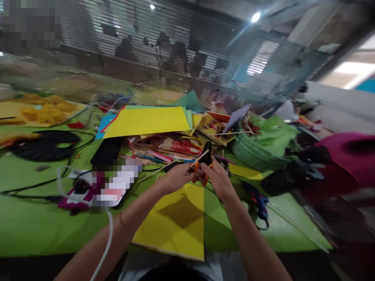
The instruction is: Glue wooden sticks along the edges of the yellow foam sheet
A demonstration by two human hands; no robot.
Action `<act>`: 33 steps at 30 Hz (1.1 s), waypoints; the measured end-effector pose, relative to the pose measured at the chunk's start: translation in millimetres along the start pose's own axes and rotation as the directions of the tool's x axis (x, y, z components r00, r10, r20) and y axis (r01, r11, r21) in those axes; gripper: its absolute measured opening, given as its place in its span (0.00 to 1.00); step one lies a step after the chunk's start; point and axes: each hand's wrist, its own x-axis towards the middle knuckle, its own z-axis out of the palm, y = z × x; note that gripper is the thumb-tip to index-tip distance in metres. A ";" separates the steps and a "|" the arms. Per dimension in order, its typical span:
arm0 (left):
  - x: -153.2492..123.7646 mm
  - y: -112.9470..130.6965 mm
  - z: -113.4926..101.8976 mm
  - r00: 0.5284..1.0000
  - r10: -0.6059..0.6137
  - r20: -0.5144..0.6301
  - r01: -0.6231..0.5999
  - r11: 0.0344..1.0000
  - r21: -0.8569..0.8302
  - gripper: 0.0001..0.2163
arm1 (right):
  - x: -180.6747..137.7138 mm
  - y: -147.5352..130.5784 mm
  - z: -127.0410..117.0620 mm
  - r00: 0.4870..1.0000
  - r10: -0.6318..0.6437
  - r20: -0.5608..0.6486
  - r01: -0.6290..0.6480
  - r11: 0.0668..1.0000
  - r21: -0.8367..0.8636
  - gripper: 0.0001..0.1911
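Observation:
My left hand and my right hand meet above a yellow paper sheet on the green table. Between them is a small black and orange tool, gripped by my right hand. A thin wooden stick runs leftward from the tool, pinched by my left hand's fingers. The picture is blurred, so finer detail of the grip is unclear.
A large yellow sheet on coloured papers lies behind. A green woven basket stands right, a blue glue gun near my right arm. Black cables and a white cord lie left. A person in magenta sits right.

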 end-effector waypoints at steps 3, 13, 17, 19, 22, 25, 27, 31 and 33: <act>-1.8 4.5 3.1 0.994 -0.071 -0.087 0.084 0.985 0.149 0.16 | -25.4 2.6 -26.3 0.982 -0.024 -0.186 0.007 0.996 -0.090 0.12; -6.0 39.0 51.6 0.988 -0.040 0.152 -0.018 0.932 0.361 0.13 | -147.3 -2.6 -110.4 0.944 -0.034 -0.327 -0.154 0.832 -0.533 0.13; -2.5 53.8 67.3 0.986 -0.024 0.163 -0.040 0.925 0.377 0.12 | -156.4 5.6 -114.7 0.919 -0.017 -0.395 -0.170 0.885 -0.433 0.18; -3.7 57.7 69.6 0.986 -0.038 0.160 -0.032 0.910 0.413 0.12 | -158.4 8.8 -113.2 0.909 -0.040 -0.415 -0.176 0.865 -0.469 0.18; -10.9 58.4 65.2 0.988 -0.076 0.138 0.002 0.883 0.469 0.12 | -162.5 12.6 -117.7 0.873 -0.102 -0.476 -0.209 0.805 -0.556 0.17; -24.0 53.1 51.0 0.992 -0.107 0.060 0.067 0.881 0.469 0.12 | -171.1 18.7 -140.1 0.728 -0.230 -0.646 -0.280 0.760 -0.586 0.19; -34.3 48.1 39.0 0.991 -0.130 0.008 0.112 0.881 0.459 0.13 | -180.2 24.0 -164.3 0.700 -0.248 -0.669 -0.276 0.771 -0.574 0.19; -51.9 40.4 18.4 0.980 -0.187 -0.074 0.201 0.900 0.386 0.15 | -205.7 24.2 -219.0 0.648 -0.246 -0.721 -0.389 0.706 -0.591 0.21; -58.0 37.6 10.5 0.959 -0.241 -0.149 0.279 0.889 0.362 0.15 | -221.1 16.8 -243.8 0.580 -0.293 -0.760 -0.452 0.660 -0.600 0.20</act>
